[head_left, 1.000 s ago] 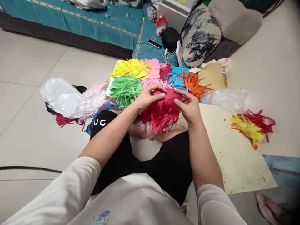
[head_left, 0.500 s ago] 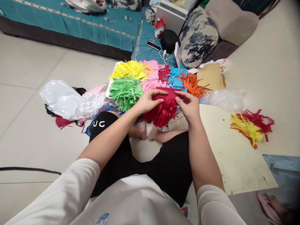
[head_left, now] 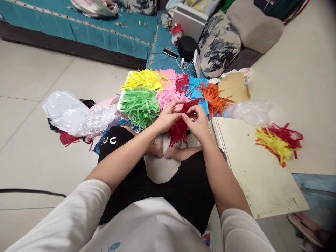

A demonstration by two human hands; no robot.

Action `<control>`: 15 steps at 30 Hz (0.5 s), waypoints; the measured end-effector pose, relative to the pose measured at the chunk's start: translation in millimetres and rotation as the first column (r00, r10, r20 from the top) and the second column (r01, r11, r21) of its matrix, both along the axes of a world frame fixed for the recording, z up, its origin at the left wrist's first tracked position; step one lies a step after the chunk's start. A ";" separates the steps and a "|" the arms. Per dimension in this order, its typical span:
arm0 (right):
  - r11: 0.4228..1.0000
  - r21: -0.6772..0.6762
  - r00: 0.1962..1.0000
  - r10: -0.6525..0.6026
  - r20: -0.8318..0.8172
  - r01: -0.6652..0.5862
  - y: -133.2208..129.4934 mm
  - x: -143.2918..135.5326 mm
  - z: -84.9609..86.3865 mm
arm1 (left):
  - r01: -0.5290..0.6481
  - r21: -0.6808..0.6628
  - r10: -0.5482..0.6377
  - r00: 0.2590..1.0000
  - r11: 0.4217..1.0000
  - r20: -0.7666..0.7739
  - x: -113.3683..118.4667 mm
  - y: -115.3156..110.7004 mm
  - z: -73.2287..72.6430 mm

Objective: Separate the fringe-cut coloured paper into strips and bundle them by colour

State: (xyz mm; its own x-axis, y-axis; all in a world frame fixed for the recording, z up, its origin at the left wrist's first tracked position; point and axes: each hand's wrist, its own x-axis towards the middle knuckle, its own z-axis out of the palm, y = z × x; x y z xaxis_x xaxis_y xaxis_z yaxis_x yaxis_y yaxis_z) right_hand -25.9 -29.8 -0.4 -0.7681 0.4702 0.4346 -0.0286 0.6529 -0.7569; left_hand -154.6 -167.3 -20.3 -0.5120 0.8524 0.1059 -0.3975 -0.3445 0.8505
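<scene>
Between my hands hangs a red fringed paper (head_left: 178,132), its strips pointing down over my feet. My left hand (head_left: 170,113) grips it from the left, fingers bent around its upper part. From the right, my right hand (head_left: 195,120) pinches the same paper with thumb and fingers, close to my left hand. The paper's plain upper part sticks up folded between the hands. Just beyond lie green fringed paper (head_left: 140,106), yellow fringed paper (head_left: 144,80), pink fringed paper (head_left: 170,97), blue paper (head_left: 195,87) and orange fringed paper (head_left: 214,98).
A pale board (head_left: 262,175) is at my right, with a yellow and red fringed bundle (head_left: 280,140) near its far edge. Clear plastic (head_left: 101,117) and a white bag (head_left: 65,112) lie left. Behind are a teal-covered sofa (head_left: 105,31) and a phone (head_left: 170,53).
My right hand has moved left toward my left hand. The red paper, spread flat between the hands before, is now narrower and folded at the top.
</scene>
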 end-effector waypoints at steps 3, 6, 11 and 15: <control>1.000 -0.007 1.000 0.015 0.021 -0.015 2.4 1.8 5.7 | -0.003 -0.014 0.002 0.999 1.000 -0.049 1.8 -1.8 5.6; 0.993 -0.093 0.995 0.082 0.052 -0.077 4.4 4.0 11.7 | -0.020 -0.013 0.018 0.990 1.000 -0.142 2.4 -3.0 8.1; 0.973 -0.181 0.981 0.165 0.102 -0.145 7.8 7.6 18.1 | -0.051 0.036 0.059 0.965 0.998 -0.255 -2.6 0.3 2.1; 0.969 -0.196 0.978 0.176 0.109 -0.152 9.5 8.6 16.2 | -0.057 0.014 0.059 0.958 0.998 -0.279 -4.9 3.1 -4.4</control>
State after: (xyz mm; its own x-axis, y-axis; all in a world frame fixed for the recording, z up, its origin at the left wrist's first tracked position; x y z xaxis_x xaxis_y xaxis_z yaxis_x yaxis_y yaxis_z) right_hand -17.4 -20.3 15.8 -0.8839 0.3967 0.2475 -0.0210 0.4951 -0.8686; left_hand -159.5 -164.2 -24.7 -0.5098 0.8211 0.2568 -0.1235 -0.3653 0.9227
